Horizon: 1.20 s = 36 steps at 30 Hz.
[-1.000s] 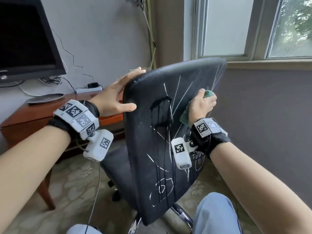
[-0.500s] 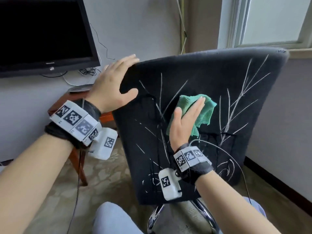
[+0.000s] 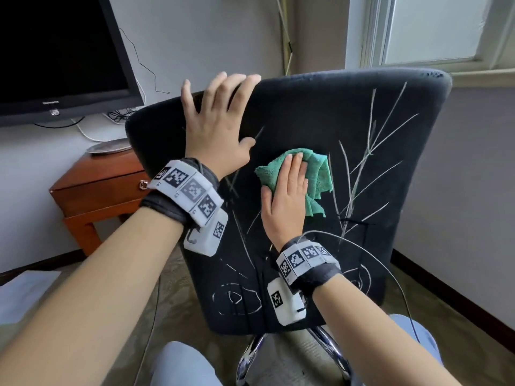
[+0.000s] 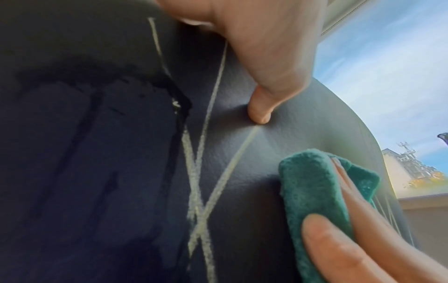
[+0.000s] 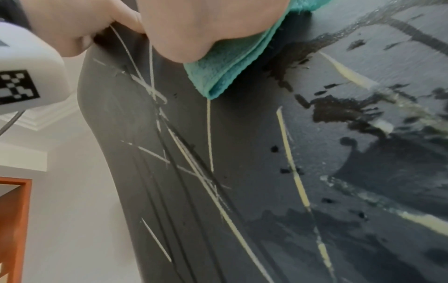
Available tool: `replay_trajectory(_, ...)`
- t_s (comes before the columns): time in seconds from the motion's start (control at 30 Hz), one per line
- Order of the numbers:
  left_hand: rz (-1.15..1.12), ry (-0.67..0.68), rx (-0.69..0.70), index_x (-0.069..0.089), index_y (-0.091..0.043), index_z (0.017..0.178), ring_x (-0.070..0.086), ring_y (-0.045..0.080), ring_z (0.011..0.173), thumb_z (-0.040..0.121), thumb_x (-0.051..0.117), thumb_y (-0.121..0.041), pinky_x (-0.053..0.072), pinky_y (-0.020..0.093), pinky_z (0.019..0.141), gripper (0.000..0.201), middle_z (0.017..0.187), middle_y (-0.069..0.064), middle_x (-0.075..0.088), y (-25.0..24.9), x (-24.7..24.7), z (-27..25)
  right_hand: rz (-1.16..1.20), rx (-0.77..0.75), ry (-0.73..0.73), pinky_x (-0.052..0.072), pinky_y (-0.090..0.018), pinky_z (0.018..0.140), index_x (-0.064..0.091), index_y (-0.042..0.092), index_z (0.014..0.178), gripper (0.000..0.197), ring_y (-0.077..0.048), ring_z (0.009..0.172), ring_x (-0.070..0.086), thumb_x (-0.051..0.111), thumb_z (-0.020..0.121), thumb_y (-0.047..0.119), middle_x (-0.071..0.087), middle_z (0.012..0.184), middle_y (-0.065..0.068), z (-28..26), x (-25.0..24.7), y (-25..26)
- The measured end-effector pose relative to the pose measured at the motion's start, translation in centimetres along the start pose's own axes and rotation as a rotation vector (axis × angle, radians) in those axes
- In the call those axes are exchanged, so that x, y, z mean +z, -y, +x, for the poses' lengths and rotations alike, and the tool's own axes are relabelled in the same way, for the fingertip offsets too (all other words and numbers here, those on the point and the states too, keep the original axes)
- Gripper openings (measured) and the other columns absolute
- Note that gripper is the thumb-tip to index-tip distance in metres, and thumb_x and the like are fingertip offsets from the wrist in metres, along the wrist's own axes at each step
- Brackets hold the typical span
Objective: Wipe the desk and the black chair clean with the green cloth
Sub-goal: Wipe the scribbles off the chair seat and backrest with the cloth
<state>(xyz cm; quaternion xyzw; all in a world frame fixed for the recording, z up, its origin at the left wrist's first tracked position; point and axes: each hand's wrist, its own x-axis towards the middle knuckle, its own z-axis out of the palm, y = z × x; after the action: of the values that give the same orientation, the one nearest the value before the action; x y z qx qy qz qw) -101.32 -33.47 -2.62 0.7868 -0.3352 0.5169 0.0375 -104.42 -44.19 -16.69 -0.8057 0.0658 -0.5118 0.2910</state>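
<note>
Right hand (image 3: 287, 196) flat, fingers straight, pressing cloth (image 3: 315, 174) onto chair (image 3: 390, 168) back, mid-panel among pale scratch marks (image 3: 362, 162). Left hand (image 3: 214, 126) open, just left of cloth, fingers over chair's top edge, thumb tip on panel. Desk (image 3: 97, 182) far left, w/ monitor (image 3: 55, 57).

We count two hands, left hand (image 3: 216, 129) and right hand (image 3: 287, 201), one green cloth (image 3: 317, 174) under the right fingers, one black chair (image 3: 320, 112), one desk (image 3: 97, 188)
</note>
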Motion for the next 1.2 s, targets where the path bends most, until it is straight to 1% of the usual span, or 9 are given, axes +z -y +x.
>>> replay_trajectory(0.1,0.017,-0.001,-0.011,0.018,-0.027,0.141,0.029,0.023,0.133,0.068,0.072,-0.033,0.015,0.061,0.108,0.092,0.141,0.004,0.041,-0.3,1.2,0.3,-0.024,-0.001,0.000,-0.003,-0.034,0.115,-0.005,0.014,0.142,0.062,-0.014,0.139,-0.008,0.027,0.092,0.032,-0.009,0.149,0.001,0.6,0.5,-0.8)
replay_trajectory(0.2,-0.004,0.022,-0.028,0.020,-0.028,0.141,0.029,0.020,0.129,0.069,0.072,-0.034,0.015,0.059,0.109,0.090,0.139,0.003,0.041,-0.3,1.9,0.6,-0.008,-0.037,0.001,-0.008,-0.030,0.115,-0.004,0.014,0.145,0.061,-0.011,0.140,-0.008,0.027,0.093,0.025,-0.005,0.152,0.002,1.0,-0.4,-2.1)
replay_trajectory(0.33,-0.047,0.117,-0.089,0.027,-0.025,0.145,0.031,0.024,0.131,0.074,0.068,-0.032,0.011,0.058,0.111,0.083,0.140,0.004,0.037,-0.2,1.9,1.0,0.234,0.121,-0.266,-0.008,-0.014,0.113,0.009,-0.002,0.148,0.061,-0.020,0.145,0.000,0.032,0.092,0.008,0.006,0.157,-0.016,3.9,-4.2,-4.4)
replay_trajectory(0.53,-0.121,0.017,-0.121,0.038,-0.023,0.141,0.038,0.028,0.127,0.074,0.058,-0.043,0.014,0.060,0.109,0.073,0.135,0.004,0.045,0.2,2.2,0.6,0.309,0.215,-0.579,-0.002,-0.002,0.105,0.013,-0.012,0.144,0.057,-0.038,0.144,0.006,0.032,0.093,0.004,0.009,0.153,-0.028,9.0,-8.1,-7.2)
replay_trajectory(0.7,-0.224,-0.078,-0.120,0.045,-0.024,0.137,0.037,0.022,0.122,0.072,0.056,-0.045,0.016,0.060,0.108,0.070,0.130,0.001,0.051,-0.2,2.5,0.4,0.244,0.211,-0.590,-0.011,-0.006,0.105,0.013,-0.007,0.146,0.060,-0.038,0.144,0.004,0.035,0.092,0.005,0.007,0.155,-0.024,10.1,-6.5,-5.6)
replay_trajectory(0.8,-0.245,-0.121,-0.116,0.048,-0.022,0.135,0.035,0.020,0.121,0.071,0.055,-0.041,0.017,0.061,0.107,0.068,0.128,0.001,0.053,-0.6,2.6,0.7,0.194,0.185,-0.438,-0.011,-0.020,0.109,0.010,-0.002,0.148,0.067,-0.034,0.145,-0.001,0.036,0.088,0.010,0.003,0.157,-0.020,7.6,-3.9,-4.6)
replay_trajectory(0.93,-0.282,-0.149,-0.120,0.050,-0.022,0.134,0.040,0.023,0.122,0.070,0.053,-0.036,0.017,0.060,0.108,0.065,0.128,0.001,0.054,-1.0,2.6,0.6,0.063,0.026,-0.248,-0.017,-0.019,0.111,0.008,-0.001,0.147,0.067,-0.027,0.142,-0.004,0.030,0.088,0.023,0.003,0.155,-0.023,5.9,-3.3,-5.3)
replay_trajectory(1.07,-0.280,-0.141,-0.125,0.050,-0.022,0.134,0.043,0.025,0.123,0.071,0.052,-0.034,0.016,0.059,0.109,0.064,0.129,0.001,0.054,-1.2,2.5,0.8,-0.022,-0.027,-0.382,-0.014,-0.016,0.110,0.014,-0.010,0.145,0.064,-0.045,0.142,0.005,0.038,0.089,0.011,0.009,0.152,-0.032,10.8,-8.4,-6.4)
replay_trajectory(1.2,-0.290,-0.201,-0.159,0.055,-0.021,0.129,0.044,0.025,0.121,0.067,0.053,-0.032,0.016,0.060,0.108,0.063,0.123,0.001,0.057,-2.4,2.8,1.0,-0.008,-0.018,-0.432,-0.009,-0.024,0.112,0.016,-0.006,0.146,0.062,-0.042,0.143,0.003,0.039,0.090,0.006,0.009,0.154,-0.027,13.7,-10.8,-6.3)
